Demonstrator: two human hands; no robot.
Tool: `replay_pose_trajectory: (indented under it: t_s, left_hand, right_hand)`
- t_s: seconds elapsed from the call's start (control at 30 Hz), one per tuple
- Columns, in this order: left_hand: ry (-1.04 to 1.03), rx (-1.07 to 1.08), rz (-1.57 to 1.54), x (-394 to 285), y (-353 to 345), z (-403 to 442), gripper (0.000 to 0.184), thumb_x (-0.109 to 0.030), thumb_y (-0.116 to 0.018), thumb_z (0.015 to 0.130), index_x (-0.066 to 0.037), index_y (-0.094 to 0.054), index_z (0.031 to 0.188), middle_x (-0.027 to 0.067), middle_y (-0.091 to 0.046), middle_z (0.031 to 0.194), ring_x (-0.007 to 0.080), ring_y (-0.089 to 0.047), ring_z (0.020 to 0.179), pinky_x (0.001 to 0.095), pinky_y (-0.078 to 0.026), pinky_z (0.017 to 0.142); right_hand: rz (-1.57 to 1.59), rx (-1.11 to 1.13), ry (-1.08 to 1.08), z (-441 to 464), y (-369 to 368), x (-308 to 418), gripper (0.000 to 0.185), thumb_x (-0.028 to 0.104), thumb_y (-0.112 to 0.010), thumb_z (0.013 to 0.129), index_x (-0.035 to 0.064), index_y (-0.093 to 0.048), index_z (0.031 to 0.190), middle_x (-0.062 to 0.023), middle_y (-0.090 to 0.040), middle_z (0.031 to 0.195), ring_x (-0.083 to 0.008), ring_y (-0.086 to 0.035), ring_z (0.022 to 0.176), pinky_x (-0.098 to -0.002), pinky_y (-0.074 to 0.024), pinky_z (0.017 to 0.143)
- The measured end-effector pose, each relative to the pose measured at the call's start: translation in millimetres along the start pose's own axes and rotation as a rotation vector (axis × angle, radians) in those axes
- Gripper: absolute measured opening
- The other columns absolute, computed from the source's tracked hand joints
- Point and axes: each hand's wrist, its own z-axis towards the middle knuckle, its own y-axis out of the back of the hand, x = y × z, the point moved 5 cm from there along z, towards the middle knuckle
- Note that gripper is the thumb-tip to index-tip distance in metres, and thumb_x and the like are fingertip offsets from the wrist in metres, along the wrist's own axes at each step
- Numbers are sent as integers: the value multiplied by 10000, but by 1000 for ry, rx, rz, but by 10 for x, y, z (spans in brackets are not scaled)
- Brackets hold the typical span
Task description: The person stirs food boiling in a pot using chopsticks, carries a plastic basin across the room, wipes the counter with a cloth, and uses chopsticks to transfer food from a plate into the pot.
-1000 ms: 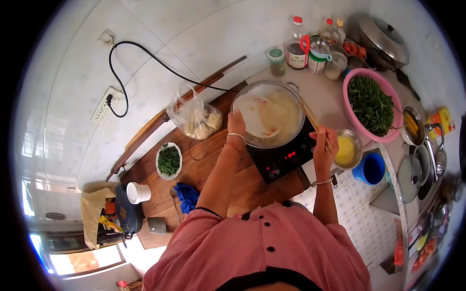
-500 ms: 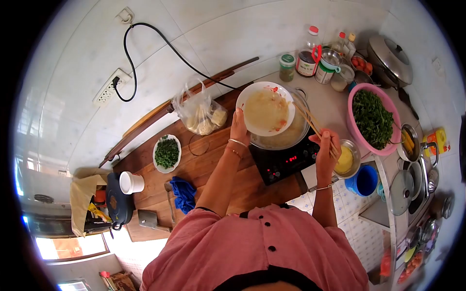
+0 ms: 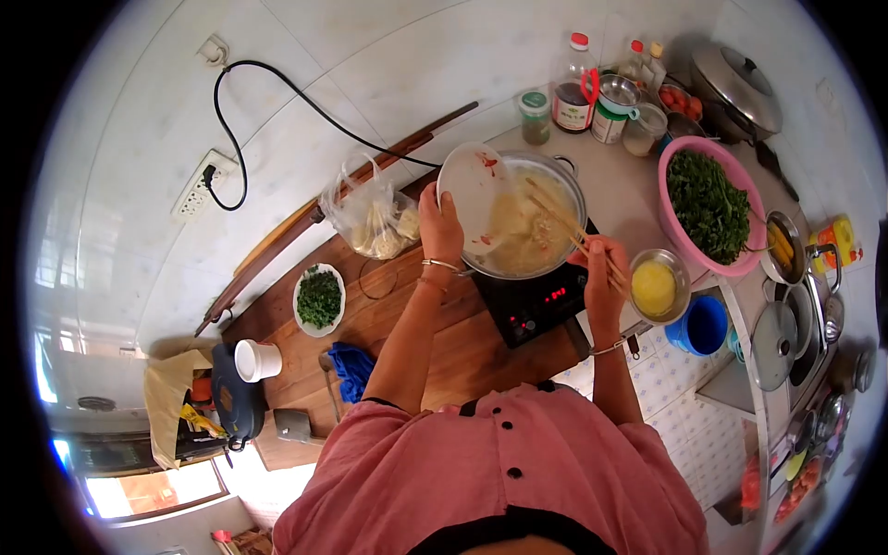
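My left hand [image 3: 441, 227] grips a white bowl [image 3: 464, 199] by its edge. The bowl is steeply tilted over the left side of a metal pot [image 3: 577, 187], and pale liquid runs from it; reddish marks show on its inside. In my right hand [image 3: 601, 276] is a pair of chopsticks [image 3: 561, 220], whose tips reach into the cloudy, pale liquid in the pot. Under the pot, a black induction cooker [image 3: 523, 313] shows lit red digits. Close to my right hand stands a metal bowl [image 3: 679, 294] with yellow contents.
A pink basin [image 3: 673, 217] of leafy greens stands at the right, with bottles and jars behind. On the wooden counter are a plate of chopped greens [image 3: 319, 298], a plastic bag [image 3: 377, 222], a blue cloth [image 3: 351, 372] and a white tub [image 3: 257, 361]. A blue bucket [image 3: 700, 326] stands lower right.
The bowl, earlier holding pale liquid, has tipped toward the pot and mostly emptied into it. My right hand has moved slightly left, bringing the chopstick tips into the pot's liquid.
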Motion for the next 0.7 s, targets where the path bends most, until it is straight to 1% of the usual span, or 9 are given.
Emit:
replay_pose_trajectory:
  t_s: [0.07,0.17,0.27,0.33,0.37,0.43,0.57,0.67,0.7]
  left_hand:
    - [-112,-29,149,-161,-33,-23,329,-178,-432,920,28,-447,1177,220,-517,1091,378,-491,1000,421,-398,874]
    - [-139,-17,197,-202,-61,-34,340,-165,-438,917,23,-438,1200,232,-508,1099,394,-482,1008,433,-398,867]
    - [-159,4,215,-302,-68,-53,339,-154,-446,915,20,-434,1206,236,-502,1096,400,-487,993,434,-405,856]
    - [-176,9,235,-364,-51,-77,338,-148,-444,916,18,-433,1210,236,-501,1091,401,-491,986,434,-409,849]
    - [-194,10,253,-383,-44,-78,336,-142,-443,916,16,-431,1213,237,-501,1086,403,-494,980,433,-413,843]
    - [-191,-14,253,-360,-16,-73,333,-140,-443,917,15,-432,1212,235,-503,1081,401,-497,975,431,-417,836]
    - [-200,-81,245,-247,12,-64,321,-140,-444,918,13,-442,1201,228,-514,1066,389,-503,975,426,-415,836]
    - [-176,-105,224,-179,13,-64,309,-140,-445,917,12,-453,1186,223,-522,1061,378,-506,974,424,-410,840]
    - [-176,-105,224,-159,0,-68,309,-140,-445,917,12,-453,1186,223,-522,1061,378,-506,974,424,-410,840]
  right_hand:
    - [10,-2,8,-56,-46,1,155,127,-503,921,-12,-563,953,-53,-583,804,-106,-590,652,-218,-477,588]
    - [-73,121,1,-229,-293,27,144,122,-508,918,-4,-561,962,-44,-586,806,-99,-583,636,-204,-456,580]
    - [50,205,-63,-336,-426,-124,125,116,-520,907,0,-567,906,-49,-592,776,-115,-581,635,-223,-454,598]
    - [-192,229,151,-314,-439,-136,115,107,-527,895,9,-575,860,-76,-586,750,-166,-583,660,-267,-456,614]
    - [-189,229,151,-280,-407,-178,115,107,-527,895,9,-575,860,-76,-586,750,-166,-583,660,-267,-456,614]
    - [-495,195,297,-192,-280,-205,107,98,-530,887,13,-594,881,-102,-576,740,-217,-577,692,-303,-456,635]
    - [-393,87,176,33,8,-413,121,104,-528,890,10,-601,914,-123,-580,760,-244,-576,709,-324,-458,645]
    - [-406,-35,206,140,123,-586,167,142,-535,900,-7,-610,913,-114,-602,790,-200,-589,690,-298,-475,623]
    - [-306,-89,78,153,146,-666,195,164,-535,906,-14,-617,904,-105,-610,808,-176,-594,680,-281,-489,612]
